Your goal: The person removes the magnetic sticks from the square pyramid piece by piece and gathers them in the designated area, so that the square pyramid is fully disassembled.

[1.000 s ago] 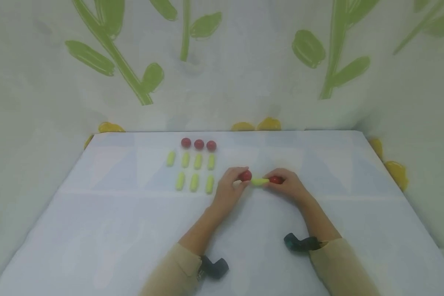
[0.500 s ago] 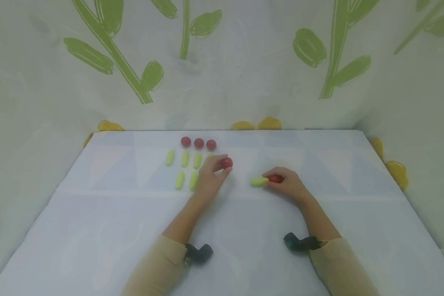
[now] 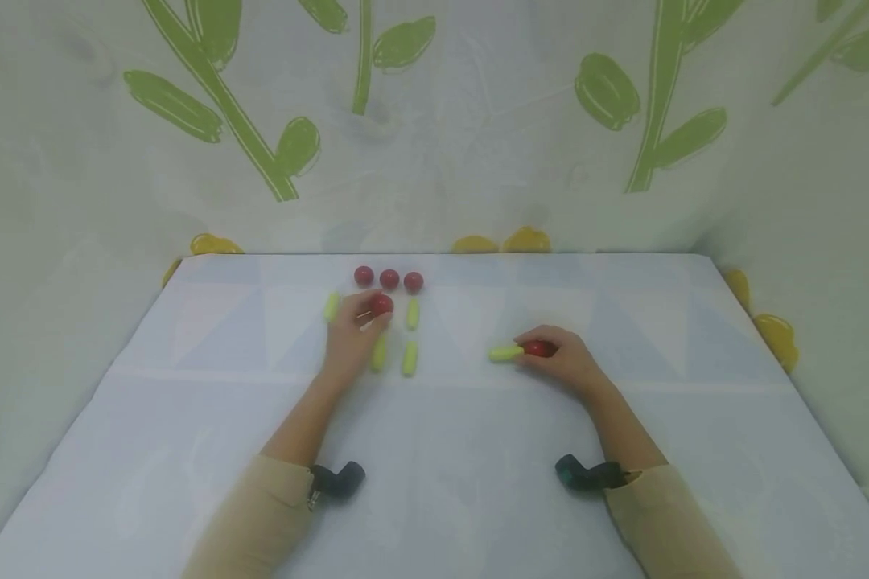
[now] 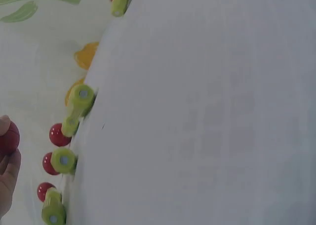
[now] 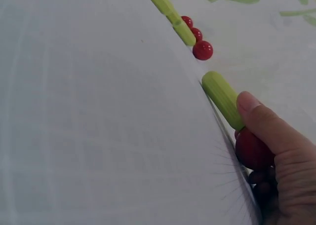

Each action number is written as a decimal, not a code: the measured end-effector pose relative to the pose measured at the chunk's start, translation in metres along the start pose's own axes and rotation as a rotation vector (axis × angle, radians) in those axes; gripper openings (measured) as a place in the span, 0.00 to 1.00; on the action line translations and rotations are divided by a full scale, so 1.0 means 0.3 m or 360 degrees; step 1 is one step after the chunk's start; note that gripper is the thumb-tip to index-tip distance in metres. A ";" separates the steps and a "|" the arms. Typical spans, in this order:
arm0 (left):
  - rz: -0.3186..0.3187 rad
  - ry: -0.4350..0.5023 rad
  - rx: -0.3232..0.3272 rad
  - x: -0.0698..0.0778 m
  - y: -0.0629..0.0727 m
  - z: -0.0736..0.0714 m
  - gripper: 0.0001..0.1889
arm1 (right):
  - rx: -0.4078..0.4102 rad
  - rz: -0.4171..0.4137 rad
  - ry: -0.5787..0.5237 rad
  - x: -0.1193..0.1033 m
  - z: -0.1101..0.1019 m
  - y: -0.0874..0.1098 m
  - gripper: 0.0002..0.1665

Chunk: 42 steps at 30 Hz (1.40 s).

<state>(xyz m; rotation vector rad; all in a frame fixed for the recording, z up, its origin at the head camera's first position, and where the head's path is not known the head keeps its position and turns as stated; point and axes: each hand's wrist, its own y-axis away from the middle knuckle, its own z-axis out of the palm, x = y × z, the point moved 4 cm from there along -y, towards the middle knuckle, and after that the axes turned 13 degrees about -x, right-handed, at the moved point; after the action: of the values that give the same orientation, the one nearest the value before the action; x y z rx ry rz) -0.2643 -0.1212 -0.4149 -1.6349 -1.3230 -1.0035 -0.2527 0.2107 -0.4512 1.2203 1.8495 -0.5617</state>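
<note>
In the head view my left hand (image 3: pixel 348 342) pinches a red ball (image 3: pixel 382 305) above the group of yellow-green rods, hiding some of them. The ball also shows at the left edge of the left wrist view. Farther right, my right hand (image 3: pixel 569 362) holds a second red ball (image 3: pixel 537 348) and a yellow-green rod (image 3: pixel 504 354). The right wrist view has the thumb (image 5: pixel 254 109) against the near end of that rod (image 5: pixel 222 99), with the ball (image 5: pixel 253 150) under the thumb. The ball meets the rod's end; whether they are joined I cannot tell.
Three red balls (image 3: pixel 389 279) lie in a row toward the back of the white table (image 3: pixel 463 466). In front of them lie several loose yellow-green rods (image 3: pixel 409 359). A pale wall with painted green leaves (image 3: pixel 298 149) rises behind the table.
My left hand has moved away from the right hand's rod with its red ball, leftward over the loose rods. The right hand keeps its place and its hold.
</note>
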 end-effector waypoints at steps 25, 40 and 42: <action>-0.0194 -0.0215 -0.0070 -0.110 -0.174 -0.276 0.26 | -0.0012 -0.0071 -0.0094 0.012 -0.005 0.000 0.22; -0.0381 -0.0322 -0.0238 -0.176 -0.279 -0.332 0.30 | -0.0010 -0.0142 -0.0122 0.018 0.001 -0.004 0.21; -0.0413 -0.0300 -0.0220 -0.186 -0.286 -0.328 0.29 | -0.0008 -0.0123 -0.0119 0.017 -0.003 -0.002 0.21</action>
<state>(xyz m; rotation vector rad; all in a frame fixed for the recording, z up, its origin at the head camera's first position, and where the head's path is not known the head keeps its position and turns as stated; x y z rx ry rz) -0.3665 -0.2195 -0.4211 -1.7251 -1.6569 -1.1362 -0.2546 0.2137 -0.4549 1.1133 1.8399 -0.6362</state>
